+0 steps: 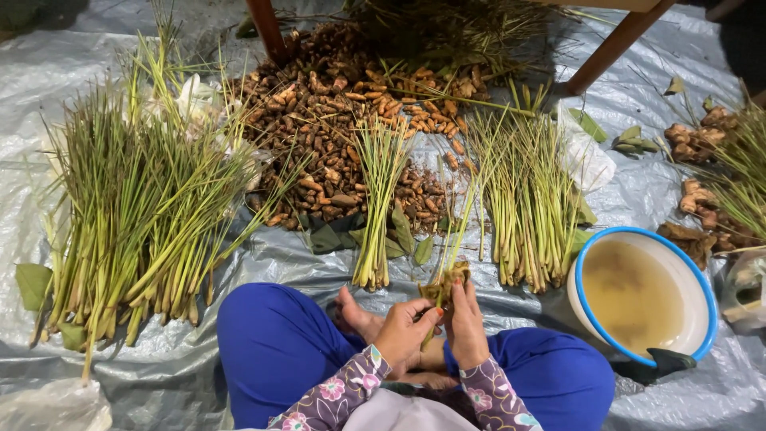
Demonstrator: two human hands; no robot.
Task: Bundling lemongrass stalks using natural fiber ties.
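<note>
Several heaps lie on the grey plastic sheet (pixel 479 263) that covers the floor, and the root pile (pixel 351 120) at its far middle serves as the marker for everything else. Left of the root pile spreads the biggest bundle of green stalks (pixel 136 215), fanned out with cut ends toward the person. Right of the pile lies a second, narrower stalk bundle (pixel 531 207), and straight in front of it a thin sheaf (pixel 375 207) lies on a few dark leaves (pixel 399 231). Farther right of the pile, nearer the person, stands a white basin with a blue rim (pixel 702 279) holding cloudy water. Beyond it, at the sheet's right edge, sit some knobbly pale roots (pixel 694 144).

Nearest the person, in front of the pile and above the blue-trousered knees (pixel 271 343), both hands work on one small clump (pixel 448 279) of stalks with a muddy root end. The left hand (pixel 407 331) is closed around the clump's lower part, fingers curled. The right hand (pixel 467 327) pinches it from the other side, touching the left.

The clump looks light; its stalks seem stiff but bendable, the base probably gritty and damp, so the firm root end seems the surest place to hold.
</note>
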